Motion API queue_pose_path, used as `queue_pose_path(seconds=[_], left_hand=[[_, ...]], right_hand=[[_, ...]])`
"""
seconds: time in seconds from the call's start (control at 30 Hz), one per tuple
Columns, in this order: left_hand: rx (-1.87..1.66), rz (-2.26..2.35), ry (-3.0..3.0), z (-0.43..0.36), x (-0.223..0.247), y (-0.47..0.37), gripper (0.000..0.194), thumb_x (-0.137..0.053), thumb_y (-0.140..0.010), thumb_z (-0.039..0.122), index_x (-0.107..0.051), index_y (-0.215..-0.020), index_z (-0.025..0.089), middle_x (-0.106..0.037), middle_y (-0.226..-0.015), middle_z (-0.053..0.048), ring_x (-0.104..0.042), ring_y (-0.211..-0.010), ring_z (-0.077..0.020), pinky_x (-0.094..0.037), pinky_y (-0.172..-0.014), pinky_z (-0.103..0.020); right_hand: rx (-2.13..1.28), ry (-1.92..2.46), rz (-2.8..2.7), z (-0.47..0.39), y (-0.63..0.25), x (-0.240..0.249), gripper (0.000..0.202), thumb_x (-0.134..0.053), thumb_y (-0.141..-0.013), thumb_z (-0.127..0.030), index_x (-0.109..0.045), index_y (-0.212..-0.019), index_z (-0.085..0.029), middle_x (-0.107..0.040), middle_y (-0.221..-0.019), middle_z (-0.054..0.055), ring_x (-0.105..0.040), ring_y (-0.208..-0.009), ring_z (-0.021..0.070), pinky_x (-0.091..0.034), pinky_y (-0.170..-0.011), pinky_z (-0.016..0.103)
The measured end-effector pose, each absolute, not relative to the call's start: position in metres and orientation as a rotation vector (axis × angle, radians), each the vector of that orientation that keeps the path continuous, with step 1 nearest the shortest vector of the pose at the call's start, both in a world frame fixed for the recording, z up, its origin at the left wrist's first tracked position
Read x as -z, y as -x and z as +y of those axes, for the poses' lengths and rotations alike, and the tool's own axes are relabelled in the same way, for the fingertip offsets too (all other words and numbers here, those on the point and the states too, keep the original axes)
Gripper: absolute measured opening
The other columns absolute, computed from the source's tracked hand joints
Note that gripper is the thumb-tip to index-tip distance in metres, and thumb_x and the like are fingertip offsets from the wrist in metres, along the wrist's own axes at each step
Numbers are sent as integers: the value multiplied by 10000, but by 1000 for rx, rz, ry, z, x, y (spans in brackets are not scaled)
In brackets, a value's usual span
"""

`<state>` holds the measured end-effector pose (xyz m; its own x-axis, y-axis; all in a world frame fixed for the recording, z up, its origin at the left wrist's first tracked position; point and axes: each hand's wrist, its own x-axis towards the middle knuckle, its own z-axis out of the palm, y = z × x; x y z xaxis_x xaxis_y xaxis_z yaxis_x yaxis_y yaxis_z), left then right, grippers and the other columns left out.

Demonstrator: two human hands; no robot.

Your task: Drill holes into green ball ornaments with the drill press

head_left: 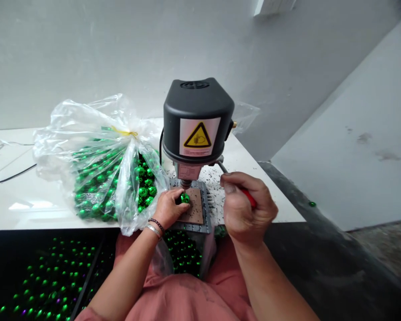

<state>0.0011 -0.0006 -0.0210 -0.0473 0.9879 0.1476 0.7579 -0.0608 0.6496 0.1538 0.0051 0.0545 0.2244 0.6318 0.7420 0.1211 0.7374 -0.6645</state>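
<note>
A black bench drill press (197,111) with a yellow warning label stands on the white table. Under its chuck (186,183), my left hand (169,207) pinches a shiny green ball (185,198) between thumb and fingers, over a brown board (195,209) on the grey drill base (205,200). My right hand (249,203) is wrapped round the red-gripped feed lever (249,196) at the machine's right side. Whether the drill bit touches the ball cannot be made out.
A clear plastic bag (83,116), tied in yellow and full of green balls (102,178), lies left of the drill. Dark shavings (217,191) litter the white table (274,205). More green balls (183,254) are below the table edge; a single green ball (312,203) rests on the floor.
</note>
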Motion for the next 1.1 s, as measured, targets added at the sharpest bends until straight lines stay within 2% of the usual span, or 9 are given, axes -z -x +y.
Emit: queue_pose_path(seconds=[0.1,0.27,0.53,0.63,0.7,0.77,0.9,1.1], left_hand=[[-856,1856,-1851,-1,21,-1,259,-642,-682,264,-682,-935,221,-696,-932,-9,-607,-895,-184,-444,-849,-291],[-884,1854,-1844,-1,23,0,332,-653,-658,249,-669,-987,207,-691,-987,-25,-609,-935,-190,-438,-882,-289],[-863,1888,-1816,-3,22,-1,316,-649,-663,265,-672,-974,213,-691,-1003,-29,-608,-953,-194,-435,-886,-300],[-873,1877,-1826,-2,21,-2,342,-648,-663,262,-665,-1002,211,-694,-990,-32,-612,-934,-195,-435,-882,-301],[-878,1864,-1832,-1,20,-2,352,-643,-667,250,-659,-1017,216,-695,-982,-27,-612,-921,-191,-438,-871,-297],[-881,1877,-1808,-3,18,-3,341,-629,-683,255,-654,-1020,214,-696,-967,-26,-611,-902,-187,-445,-848,-295],[-854,1951,-1734,-24,10,-3,345,-613,-710,298,-643,-1035,183,-683,-978,-56,-604,-910,-204,-452,-835,-316],[-701,1755,-1808,-67,-13,12,505,-638,-712,415,-583,-1160,188,-638,-1083,-81,-605,-915,-193,-479,-801,-282]], right_hand=[[-404,629,-1255,8,-150,-48,216,-523,-718,-127,-648,-843,-250,-634,-760,-26,-586,-693,102,-477,-642,261],[-384,637,-1262,10,-148,-43,144,-513,-713,-175,-622,-793,-224,-609,-727,-13,-598,-689,127,-496,-642,300],[-490,622,-1322,4,-150,-34,108,-488,-722,-180,-582,-675,-205,-547,-608,-21,-556,-597,117,-486,-583,301],[-460,668,-1239,6,-149,-53,120,-515,-752,-249,-622,-719,-203,-546,-607,-18,-525,-556,98,-441,-537,267],[-443,718,-1220,14,-148,-77,186,-511,-782,-327,-643,-781,-195,-510,-558,-27,-458,-479,71,-369,-466,232],[-474,766,-1275,26,-148,-104,254,-487,-805,-392,-630,-837,-184,-464,-523,-37,-440,-474,63,-353,-463,216],[-572,706,-1384,53,-150,-137,322,-466,-810,-451,-593,-721,-168,-397,-462,-54,-359,-407,41,-282,-395,190],[-689,666,-1337,63,-149,-137,315,-509,-783,-461,-543,-666,-170,-364,-439,-62,-331,-377,33,-254,-352,189]])
